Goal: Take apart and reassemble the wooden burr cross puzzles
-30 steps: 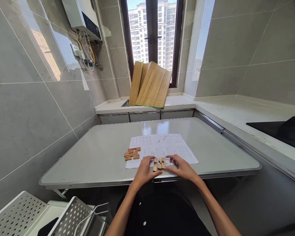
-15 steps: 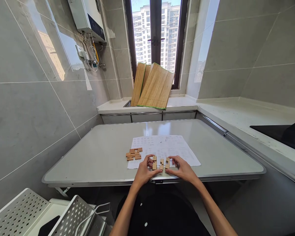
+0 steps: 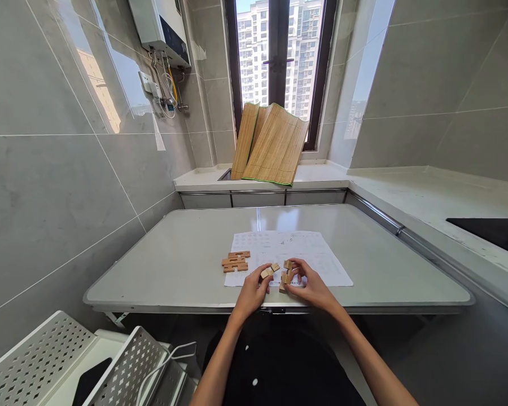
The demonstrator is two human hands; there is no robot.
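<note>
My left hand (image 3: 252, 291) is closed on a small notched wooden block (image 3: 267, 273), which it holds tilted toward the right. Facing it, my right hand (image 3: 314, 286) pinches a second wooden block (image 3: 287, 265) between thumb and fingers, roughly upright. A third wooden block (image 3: 282, 288) shows partly under the right thumb; whether it touches the held one I cannot tell. Several darker notched wooden pieces (image 3: 236, 261) lie grouped left of my hands, partly on a white printed sheet (image 3: 296, 243).
The pale folding table (image 3: 161, 259) carries all of this. Behind it, bamboo mats (image 3: 275, 146) lean against the window on a white ledge (image 3: 322, 176). White perforated baskets (image 3: 139, 361) stand at the lower left, below table height. A counter (image 3: 406, 183) runs along the right.
My left hand has tilted its block to the right. The right hand's block has shifted slightly left and up, near the third block. The whole view has also shifted a little.
</note>
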